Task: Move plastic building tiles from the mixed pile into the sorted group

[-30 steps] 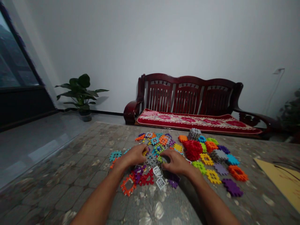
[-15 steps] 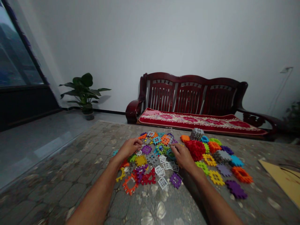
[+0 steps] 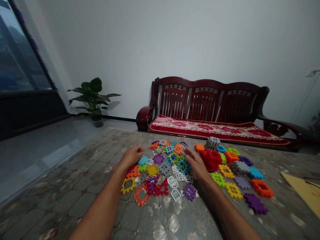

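Colourful plastic interlocking building tiles lie in a loose spread between my hands. My left hand (image 3: 131,156) is at the left edge of this spread, fingers apart and holding nothing, close to a light-blue tile (image 3: 143,160). At the right edge my right hand (image 3: 195,161) hovers with its fingers stretched out, beside a teal tile (image 3: 183,165). A purple tile (image 3: 158,159), a mustard tile (image 3: 152,170) and a grey tile (image 3: 165,169) lie in the middle. Nearer to me are white window pieces (image 3: 172,182), red tiles (image 3: 161,188) and an orange frame tile (image 3: 141,195).
Right of my right hand sit a red stack of tiles (image 3: 210,160) and several tiles grouped by colour. A yellow board (image 3: 301,191) lies at the far right of the patterned tabletop (image 3: 95,186). Behind stand a wooden bench (image 3: 205,100) and a potted plant (image 3: 92,96).
My left hand has drawn back leftward from the tiles, uncovering the light-blue and orange ones. My right hand has opened its fingers more. The view has shifted slightly left.
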Tool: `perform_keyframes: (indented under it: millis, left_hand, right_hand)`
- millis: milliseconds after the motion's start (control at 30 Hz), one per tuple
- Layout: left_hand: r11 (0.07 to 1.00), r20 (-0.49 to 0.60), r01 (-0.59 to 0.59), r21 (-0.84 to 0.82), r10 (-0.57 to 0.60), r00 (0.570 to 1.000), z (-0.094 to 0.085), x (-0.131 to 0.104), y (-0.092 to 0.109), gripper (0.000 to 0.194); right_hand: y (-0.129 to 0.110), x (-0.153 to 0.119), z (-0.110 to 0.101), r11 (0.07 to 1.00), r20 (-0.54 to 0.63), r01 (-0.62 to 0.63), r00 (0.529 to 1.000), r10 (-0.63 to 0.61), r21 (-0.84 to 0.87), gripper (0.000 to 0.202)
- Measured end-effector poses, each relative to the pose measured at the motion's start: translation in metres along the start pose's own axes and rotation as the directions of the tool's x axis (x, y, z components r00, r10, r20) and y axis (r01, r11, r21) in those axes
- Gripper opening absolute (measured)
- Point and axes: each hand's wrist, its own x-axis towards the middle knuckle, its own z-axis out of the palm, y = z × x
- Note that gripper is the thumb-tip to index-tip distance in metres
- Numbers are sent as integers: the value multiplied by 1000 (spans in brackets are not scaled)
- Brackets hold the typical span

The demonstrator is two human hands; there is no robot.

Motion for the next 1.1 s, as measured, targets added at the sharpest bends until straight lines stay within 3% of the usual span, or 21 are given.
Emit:
perform_keyframes:
  millis: [100,300,500,600,700,900,1100]
  left_hand:
    - [1000,34,22,7,-22,999,2,-1,-3,20]
    - [1000,131,3,25,-6,991,8,-3,1,25]
    - [995,238,-70,68,52,970,18,-5,18,32]
    - [990,289,-126,60,104,952,23,-7,22,33]
    - [987,265,-149,61,128,956,24,-7,21,32]
    - [983,135,-121,138,102,986,13,-5,19,33]
    - [977,145,-115,182,89,985,13,-5,8,37]
  right_hand:
    - [3,-1,4,999,-24,41,999,-40,7,56]
    - [10,-4,6,954,-80,56,993,-83,-296,54]
    - [15,-8,21,952,-96,213,966,-239,-217,51]
    - [14,-10,21,893,-53,342,927,-372,-293,47]
    - [12,-12,15,805,-17,371,904,-427,-463,46]
    - [10,-17,12,644,33,236,950,-311,-728,43]
    - [-6,-26,21,625,169,234,972,-163,-745,40]
